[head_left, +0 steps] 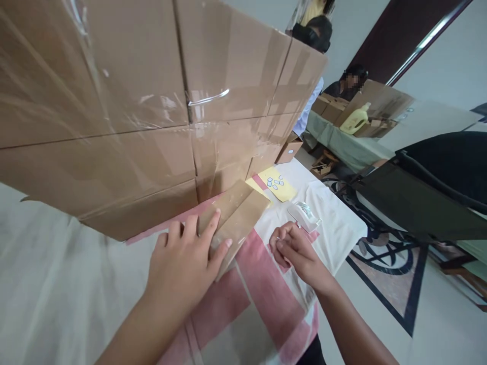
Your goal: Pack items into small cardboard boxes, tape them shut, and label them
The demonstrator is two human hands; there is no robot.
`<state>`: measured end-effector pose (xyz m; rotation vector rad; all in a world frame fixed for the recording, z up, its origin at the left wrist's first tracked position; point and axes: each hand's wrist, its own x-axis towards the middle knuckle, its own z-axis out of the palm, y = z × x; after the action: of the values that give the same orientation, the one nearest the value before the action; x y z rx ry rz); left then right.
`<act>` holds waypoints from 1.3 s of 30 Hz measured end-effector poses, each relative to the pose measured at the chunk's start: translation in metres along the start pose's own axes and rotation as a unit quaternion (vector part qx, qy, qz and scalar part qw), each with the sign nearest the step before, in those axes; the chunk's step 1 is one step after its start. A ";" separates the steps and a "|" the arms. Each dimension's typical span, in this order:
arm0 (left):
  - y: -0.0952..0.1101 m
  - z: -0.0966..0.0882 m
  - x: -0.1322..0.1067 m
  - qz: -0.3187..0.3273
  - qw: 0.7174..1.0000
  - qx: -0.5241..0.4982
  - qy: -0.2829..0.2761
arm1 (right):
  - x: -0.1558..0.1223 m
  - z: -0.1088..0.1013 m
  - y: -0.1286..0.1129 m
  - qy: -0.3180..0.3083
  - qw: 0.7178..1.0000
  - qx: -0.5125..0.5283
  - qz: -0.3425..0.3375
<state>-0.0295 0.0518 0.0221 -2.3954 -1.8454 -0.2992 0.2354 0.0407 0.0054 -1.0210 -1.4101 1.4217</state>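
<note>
A small brown cardboard box (243,215) lies on the pink and white cloth (254,284), a seam running along its upper side and shiny tape on its near face. My left hand (186,253) rests against the left end of this box, fingers spread, index fingertip and thumb touching the cardboard. To the right of the box, apart from it, my right hand (291,248) is curled with thumb and fingers together. Whatever they pinch, if anything, is too small to see. Just beyond that hand sits a white tape dispenser (304,217).
A tall wall of taped cardboard boxes (228,76) stands close on the left. Yellow paper (283,190) with several small labels lies behind the dispenser, near another small box (289,149). Right, a dark chair (429,187). Other people sit beyond, near a yellow jug (355,119).
</note>
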 end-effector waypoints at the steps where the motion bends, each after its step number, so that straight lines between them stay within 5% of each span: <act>1: 0.005 0.000 -0.002 -0.013 1.000 0.001 0.012 | 0.005 0.006 -0.005 -0.020 1.000 -0.009 0.017; 7: 0.015 0.002 -0.006 0.018 0.993 -0.104 0.052 | 0.041 0.021 -0.028 -0.032 0.993 -0.115 0.015; 11: 0.007 0.008 -0.004 0.008 0.987 -0.155 0.048 | 0.073 0.019 -0.033 0.033 0.969 -0.225 -0.097; 15: 0.000 0.005 -0.005 0.007 0.984 -0.172 0.053 | 0.114 0.017 -0.023 0.122 0.929 -0.274 -0.215; 20: -0.017 0.000 0.000 0.002 0.989 -0.133 0.058 | 0.154 0.028 0.006 0.201 0.917 -0.229 -0.257; 26: -0.033 -0.001 0.010 0.012 0.995 -0.084 0.046 | 0.148 0.041 0.035 0.300 0.895 -0.104 -0.314; 34: -0.009 -0.014 0.023 0.013 0.992 0.022 0.126 | 0.139 0.025 0.062 0.256 0.909 -0.054 -0.325; 39: 0.020 -0.026 0.055 -0.012 0.998 0.048 0.027 | 0.142 0.024 0.067 0.260 0.902 -0.032 -0.342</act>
<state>0.0008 0.0932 0.0602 -2.2818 -1.8219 -0.2685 0.1689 0.1701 -0.0579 -0.7485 -1.2313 0.5352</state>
